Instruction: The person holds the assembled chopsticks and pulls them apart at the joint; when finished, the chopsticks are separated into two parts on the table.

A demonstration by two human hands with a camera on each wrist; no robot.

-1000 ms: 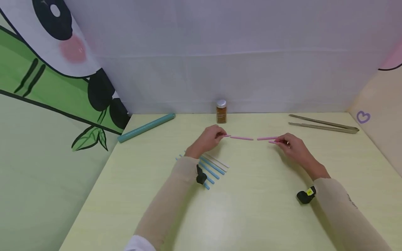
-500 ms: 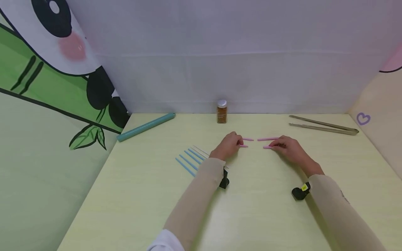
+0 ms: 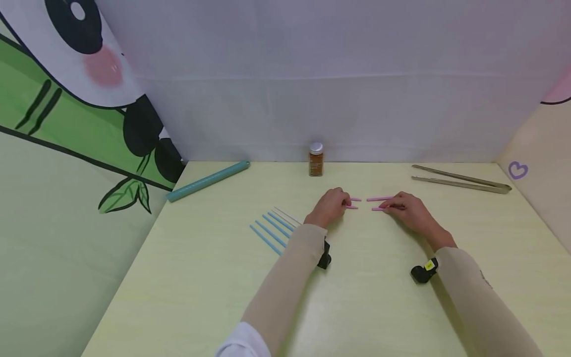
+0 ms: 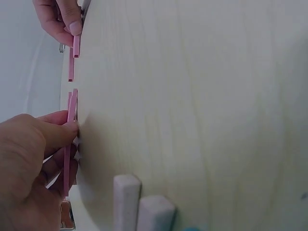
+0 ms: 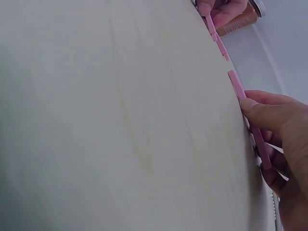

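Note:
My left hand [image 3: 329, 206] pinches a slim pink stick [image 4: 68, 163] between thumb and fingers, low over the table, just in front of another pink stick [image 3: 356, 199]. Facing it, my right hand [image 3: 410, 212] pinches a pink stick [image 5: 260, 139] with its thumb on the near side. Behind that one lies a further pink stick [image 3: 379, 199], partly hidden by the right hand. A small gap separates the left pair from the right pair, and the sticks run roughly sideways. In the head view, the left hand covers much of its stick.
Several blue sticks [image 3: 270, 233] and thinner-looking white sticks [image 3: 287, 215] lie slanted, partly under the left forearm. A jar [image 3: 315, 163] with brown contents stands at the back edge. A teal rod [image 3: 208, 181] lies back left; metal tongs [image 3: 464, 182] lie back right.
My left hand has moved right and nearer with its pink stick, now in front of the farther left stick. My right hand has shifted slightly left and nearer, bringing its stick along.

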